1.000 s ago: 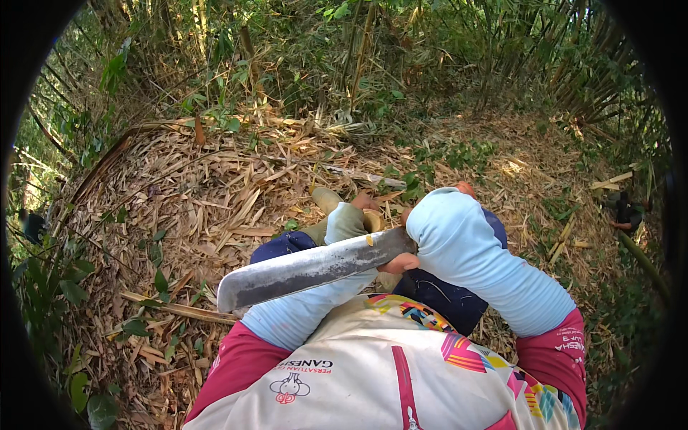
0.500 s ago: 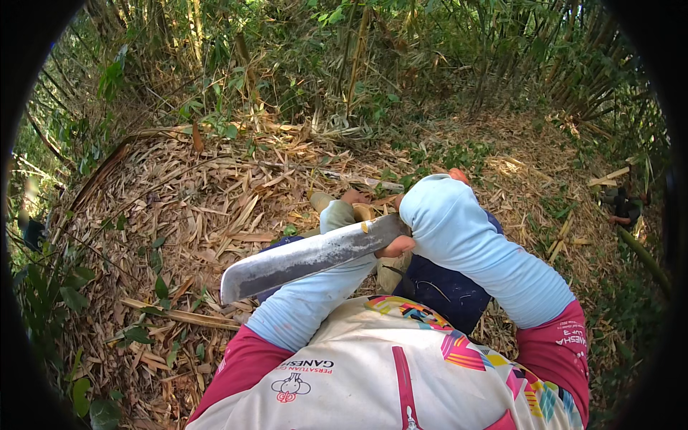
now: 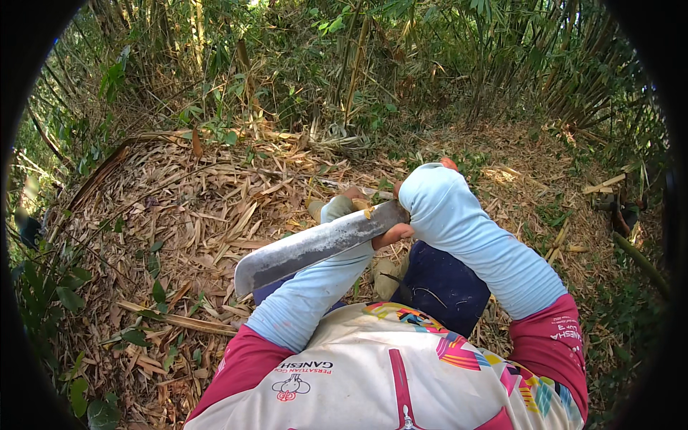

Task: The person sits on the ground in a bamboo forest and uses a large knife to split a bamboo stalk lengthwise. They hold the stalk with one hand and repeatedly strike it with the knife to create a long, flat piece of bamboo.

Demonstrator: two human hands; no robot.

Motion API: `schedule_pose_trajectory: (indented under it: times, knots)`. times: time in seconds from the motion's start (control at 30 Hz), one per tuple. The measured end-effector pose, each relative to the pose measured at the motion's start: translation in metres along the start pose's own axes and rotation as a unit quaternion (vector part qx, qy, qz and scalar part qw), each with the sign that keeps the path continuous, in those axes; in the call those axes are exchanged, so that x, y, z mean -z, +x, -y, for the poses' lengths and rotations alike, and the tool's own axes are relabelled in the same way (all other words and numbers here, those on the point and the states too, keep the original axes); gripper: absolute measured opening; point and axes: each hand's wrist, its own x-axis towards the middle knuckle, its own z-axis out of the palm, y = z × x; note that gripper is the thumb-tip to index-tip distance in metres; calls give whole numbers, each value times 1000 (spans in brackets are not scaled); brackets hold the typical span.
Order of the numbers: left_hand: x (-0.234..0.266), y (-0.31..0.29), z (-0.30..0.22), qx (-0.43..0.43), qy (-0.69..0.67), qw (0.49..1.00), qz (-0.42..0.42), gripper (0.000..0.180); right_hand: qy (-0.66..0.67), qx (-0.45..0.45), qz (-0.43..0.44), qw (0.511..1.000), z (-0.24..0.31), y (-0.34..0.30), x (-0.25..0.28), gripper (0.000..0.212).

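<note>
Machete (image 3: 322,240) and right hand (image 3: 428,183) lie farther from the torso than a second earlier; the blade's blunt tip has shifted up and to the right. Left to right, edges first: leaf litter (image 3: 172,236) gives open ground beyond the tip; one long edge of the blade faces outward over it, the other the wearer's body. The left sleeve (image 3: 308,290) passes beneath the blade in view; whether they touch cannot be told. Partly hidden behind the blade is the left hand (image 3: 352,193), beside a small tan piece (image 3: 360,204); whether it grips that piece cannot be told. The cloth-covered right hand is closed on the machete at the blade's root, the handle concealed.

Surroundings, left to right: green foliage (image 3: 68,279) borders the litter; a split strip (image 3: 179,319) lies near the left elbow; bamboo growth (image 3: 351,64) closes the far side. Near the body, a navy trouser leg (image 3: 448,287) limits room below the right hand. Far right, a partly hidden second person (image 3: 625,215) is well apart, near a green pole (image 3: 641,265).
</note>
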Motion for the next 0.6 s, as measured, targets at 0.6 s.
schedule_pose_trajectory:
  times: [0.6]
  knots:
    - [26,-4,13,293,-290,907,89,67,249,-157,-233,927,-104,-2,-101,7]
